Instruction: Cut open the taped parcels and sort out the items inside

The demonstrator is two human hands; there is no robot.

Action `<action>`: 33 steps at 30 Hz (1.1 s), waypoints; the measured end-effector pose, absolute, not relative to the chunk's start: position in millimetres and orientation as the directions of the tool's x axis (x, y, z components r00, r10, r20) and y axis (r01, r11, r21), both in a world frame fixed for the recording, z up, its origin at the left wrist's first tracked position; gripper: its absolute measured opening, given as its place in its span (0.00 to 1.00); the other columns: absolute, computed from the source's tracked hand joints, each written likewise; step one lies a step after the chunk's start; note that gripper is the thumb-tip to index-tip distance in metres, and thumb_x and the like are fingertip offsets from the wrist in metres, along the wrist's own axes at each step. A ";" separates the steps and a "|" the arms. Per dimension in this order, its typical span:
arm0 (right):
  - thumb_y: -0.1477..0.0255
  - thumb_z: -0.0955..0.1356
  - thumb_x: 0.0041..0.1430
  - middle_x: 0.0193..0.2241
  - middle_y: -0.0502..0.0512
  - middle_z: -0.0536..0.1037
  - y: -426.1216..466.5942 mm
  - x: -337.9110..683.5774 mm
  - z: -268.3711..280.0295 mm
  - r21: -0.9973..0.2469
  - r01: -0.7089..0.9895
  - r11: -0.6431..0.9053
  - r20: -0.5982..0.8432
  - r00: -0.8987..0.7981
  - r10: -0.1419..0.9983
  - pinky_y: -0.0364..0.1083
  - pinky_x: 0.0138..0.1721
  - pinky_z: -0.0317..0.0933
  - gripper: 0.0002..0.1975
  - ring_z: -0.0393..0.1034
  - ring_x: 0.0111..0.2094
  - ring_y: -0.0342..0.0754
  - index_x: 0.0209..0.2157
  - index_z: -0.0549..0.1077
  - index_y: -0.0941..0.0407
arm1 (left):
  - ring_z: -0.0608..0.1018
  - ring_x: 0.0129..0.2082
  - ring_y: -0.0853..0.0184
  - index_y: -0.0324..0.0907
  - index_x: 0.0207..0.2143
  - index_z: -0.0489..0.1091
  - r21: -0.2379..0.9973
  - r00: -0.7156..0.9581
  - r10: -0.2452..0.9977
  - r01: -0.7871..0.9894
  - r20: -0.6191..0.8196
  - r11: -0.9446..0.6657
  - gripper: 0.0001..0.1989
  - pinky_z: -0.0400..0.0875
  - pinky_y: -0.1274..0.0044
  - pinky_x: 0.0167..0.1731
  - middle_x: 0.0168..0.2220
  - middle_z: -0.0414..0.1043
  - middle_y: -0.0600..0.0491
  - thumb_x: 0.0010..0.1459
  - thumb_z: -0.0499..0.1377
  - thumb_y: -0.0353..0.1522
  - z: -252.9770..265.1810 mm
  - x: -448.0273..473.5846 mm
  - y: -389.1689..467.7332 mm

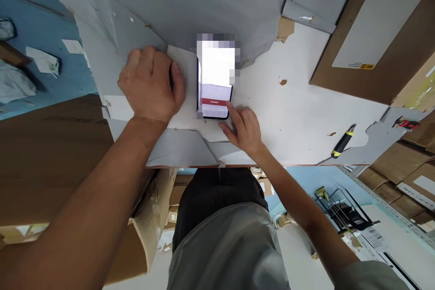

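Observation:
A smartphone (215,93) lies flat on the worn white and grey table covering, its screen lit white with a red bar near the lower end; part of it is blurred out. The index fingertip of my right hand (246,129) is at the phone's lower right edge, beside the red bar. That hand holds nothing, and its thumb is apart from the index finger. My left hand (149,81) rests closed on the table, left of the phone. A dark gap shows between its thumb and curled fingers; whatever may be inside is hidden.
A utility knife (344,141) with a black and yellow handle lies near the table's front edge at right. A labelled cardboard box (322,72) occupies the right rear. A red and black object (406,123) sits at far right. Large cardboard (50,163) stands at left.

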State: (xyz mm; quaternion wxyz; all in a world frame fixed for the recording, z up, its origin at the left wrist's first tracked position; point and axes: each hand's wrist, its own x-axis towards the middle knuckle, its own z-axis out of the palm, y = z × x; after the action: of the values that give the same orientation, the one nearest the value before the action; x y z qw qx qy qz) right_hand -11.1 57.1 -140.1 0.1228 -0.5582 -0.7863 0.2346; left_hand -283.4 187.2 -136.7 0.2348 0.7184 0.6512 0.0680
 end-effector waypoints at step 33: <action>0.63 0.56 0.89 0.39 0.55 0.70 138.8 -7.3 -127.7 -0.559 0.807 0.188 -0.006 -0.231 0.973 0.54 0.48 0.76 0.27 0.73 0.42 0.53 0.80 0.69 0.47 | 0.77 0.56 0.41 0.45 0.39 0.66 0.519 0.070 0.992 0.855 -0.107 -0.005 0.21 0.68 0.41 0.60 0.42 0.64 0.46 0.79 0.48 0.49 -145.1 -286.3 174.2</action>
State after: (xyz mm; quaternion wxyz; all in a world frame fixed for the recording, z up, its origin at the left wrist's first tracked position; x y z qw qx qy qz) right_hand -7.3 138.8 -127.7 0.1792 -0.5936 -0.7498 0.2310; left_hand -286.3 174.2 -145.1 0.2334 0.6934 0.6657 0.1469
